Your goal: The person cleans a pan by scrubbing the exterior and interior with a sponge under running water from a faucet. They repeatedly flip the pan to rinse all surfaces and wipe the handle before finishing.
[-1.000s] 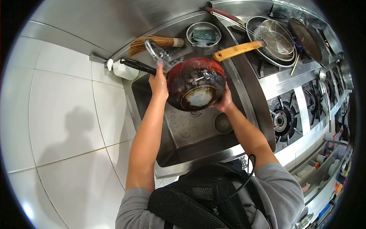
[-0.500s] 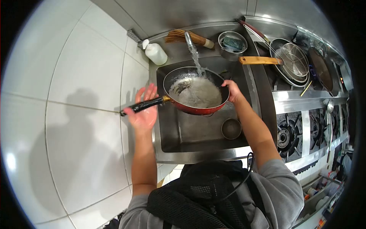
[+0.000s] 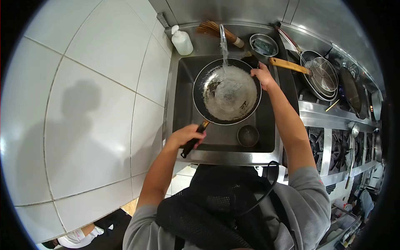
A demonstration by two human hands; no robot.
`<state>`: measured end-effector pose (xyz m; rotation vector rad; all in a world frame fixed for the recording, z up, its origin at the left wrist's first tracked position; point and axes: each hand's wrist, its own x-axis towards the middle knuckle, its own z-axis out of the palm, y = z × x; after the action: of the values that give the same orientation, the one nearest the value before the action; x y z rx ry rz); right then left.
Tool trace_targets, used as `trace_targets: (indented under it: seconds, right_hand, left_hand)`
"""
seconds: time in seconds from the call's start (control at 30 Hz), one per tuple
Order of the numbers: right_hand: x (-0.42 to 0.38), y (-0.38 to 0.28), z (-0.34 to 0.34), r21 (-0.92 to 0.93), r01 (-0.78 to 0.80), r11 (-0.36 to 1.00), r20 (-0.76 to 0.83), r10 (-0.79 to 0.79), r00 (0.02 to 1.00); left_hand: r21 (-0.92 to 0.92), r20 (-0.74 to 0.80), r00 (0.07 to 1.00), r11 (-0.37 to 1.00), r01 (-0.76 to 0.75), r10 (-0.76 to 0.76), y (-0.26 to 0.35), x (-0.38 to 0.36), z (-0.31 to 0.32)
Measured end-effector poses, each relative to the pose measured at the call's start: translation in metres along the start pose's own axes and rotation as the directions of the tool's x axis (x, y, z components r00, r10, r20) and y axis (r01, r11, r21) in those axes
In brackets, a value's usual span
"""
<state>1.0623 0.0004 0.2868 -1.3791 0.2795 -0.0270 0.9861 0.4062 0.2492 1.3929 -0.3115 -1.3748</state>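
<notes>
A dark wok (image 3: pixel 231 93) with whitish residue and water in it is held over the steel sink (image 3: pixel 183 91). Water runs into it from the faucet (image 3: pixel 223 34). My left hand (image 3: pixel 188 135) is closed round the wok's black handle, which points toward the sink's front left. On the far right side, my right hand (image 3: pixel 263 76) grips the wok's rim. Below the wok, a small round bowl (image 3: pixel 248 136) rests on the sink bottom.
Behind the sink are a white pump bottle (image 3: pixel 182 41), a straw brush (image 3: pixel 216 31) and a metal bowl (image 3: pixel 263 45) with a scouring pad. Strainers (image 3: pixel 324 74) and pans lie on the stove at right. A person in white (image 3: pixel 81 237) shows at the bottom left.
The wok has turned, its handle swinging from the left toward the front. My left hand, open before, has closed round the handle. My right hand still grips the rim.
</notes>
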Motion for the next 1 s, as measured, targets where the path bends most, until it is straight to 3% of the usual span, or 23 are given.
trace_targets:
  seconds: [0.07, 0.13, 0.2, 0.23, 0.27, 0.33, 0.4, 0.47, 0.53, 0.6, 0.67, 0.7, 0.73, 0.77, 0.8, 0.87, 0.9, 0.93, 0.97, 1.0]
  right_hand:
    - [0.005, 0.003, 0.008, -0.087, -0.003, 0.996, 0.029, 0.006, 1.0]
    - [0.007, 0.001, 0.009, -0.101, 0.005, 0.995, 0.08, 0.003, 0.997]
    - [0.005, 0.002, 0.011, -0.375, 0.235, 0.897, 0.043, -0.236, 0.971]
    - [-0.006, -0.008, 0.017, -0.534, 0.312, 0.786, 0.064, -0.331, 0.941]
    - [-0.013, -0.007, 0.026, -0.537, 0.307, 0.785, 0.064, -0.325, 0.943]
    - [-0.025, -0.001, 0.047, -0.699, 0.46, 0.547, 0.082, -0.578, 0.812]
    - [-0.031, 0.02, 0.065, -0.698, 0.54, 0.47, 0.236, -0.561, 0.794]
    - [-0.019, 0.058, 0.075, -0.86, 0.468, 0.204, 0.3, -0.539, 0.787]
    - [-0.023, 0.084, 0.1, -0.949, 0.314, -0.038, 0.284, -0.536, 0.795]
    - [-0.03, 0.129, 0.123, -0.885, 0.444, 0.142, 0.387, -0.309, 0.869]
    - [-0.06, 0.138, 0.157, -0.874, 0.486, 0.021, 0.465, -0.259, 0.847]
    - [-0.061, 0.138, 0.155, -0.871, 0.491, 0.022, 0.471, -0.25, 0.846]
    - [-0.062, 0.135, 0.147, -0.76, 0.647, 0.054, 0.646, -0.033, 0.762]
    - [-0.064, 0.133, 0.139, -0.628, 0.767, 0.132, 0.777, 0.174, 0.605]
    - [-0.057, 0.126, 0.128, -0.623, 0.769, 0.142, 0.78, 0.177, 0.6]
    - [-0.033, 0.111, 0.101, -0.703, 0.708, -0.072, 0.648, 0.345, 0.679]
    - [-0.024, 0.122, 0.093, -0.708, 0.704, -0.059, 0.648, 0.344, 0.68]
    - [-0.012, 0.141, 0.085, -0.717, 0.648, -0.256, 0.641, 0.122, 0.758]
    - [-0.008, 0.154, 0.082, -0.728, 0.537, -0.427, 0.63, -0.106, 0.769]
    - [-0.019, 0.158, 0.097, -0.734, 0.533, -0.42, 0.624, -0.106, 0.775]
  left_hand:
    - [-0.238, -0.099, 0.995, 0.971, -0.007, -0.018, 0.004, 0.03, 0.017]
    - [-0.205, -0.117, 0.993, 0.979, 0.001, -0.026, 0.005, 0.036, 0.019]
    - [-0.168, -0.129, 0.991, 0.986, 0.021, -0.043, 0.007, 0.041, 0.018]
    - [-0.144, -0.183, 0.982, 0.989, 0.026, -0.053, 0.007, 0.04, 0.018]
    - [-0.124, -0.241, 0.969, 0.992, 0.032, -0.061, 0.005, 0.039, 0.02]
    - [-0.091, -0.318, 0.947, 0.996, 0.02, -0.048, -0.005, 0.04, 0.026]
    - [-0.04, -0.389, 0.921, 0.999, 0.012, -0.026, -0.004, 0.04, 0.035]
    - [0.023, -0.489, 0.872, 0.999, 0.044, -0.027, 0.006, 0.036, 0.05]
    - [-0.022, -0.475, 0.878, 0.998, 0.055, -0.059, 0.005, 0.039, 0.054]
    - [-0.016, -0.471, 0.88, 0.999, 0.051, -0.053, 0.007, 0.039, 0.059]
    - [0.05, -0.501, 0.866, 0.998, 0.032, -0.003, 0.009, 0.041, 0.054]
    - [0.106, -0.531, 0.847, 0.994, 0.026, 0.034, 0.005, 0.039, 0.053]
    - [0.089, -0.537, 0.843, 0.996, 0.026, 0.026, 0.0, 0.037, 0.05]
    - [0.0, -0.538, 0.843, 1.0, 0.02, -0.017, -0.005, 0.033, 0.045]
    - [-0.079, -0.534, 0.843, 0.997, 0.018, -0.058, -0.008, 0.029, 0.041]
    - [-0.111, -0.538, 0.84, 0.994, 0.011, -0.069, -0.014, 0.022, 0.05]
    - [-0.13, -0.538, 0.84, 0.992, -0.001, -0.069, -0.015, 0.019, 0.054]
    - [-0.127, -0.536, 0.841, 0.992, 0.006, -0.074, -0.014, 0.021, 0.054]
    - [-0.126, -0.539, 0.84, 0.992, -0.009, -0.061, -0.015, 0.022, 0.057]
    - [-0.122, -0.539, 0.841, 0.992, -0.023, -0.047, -0.016, 0.022, 0.057]
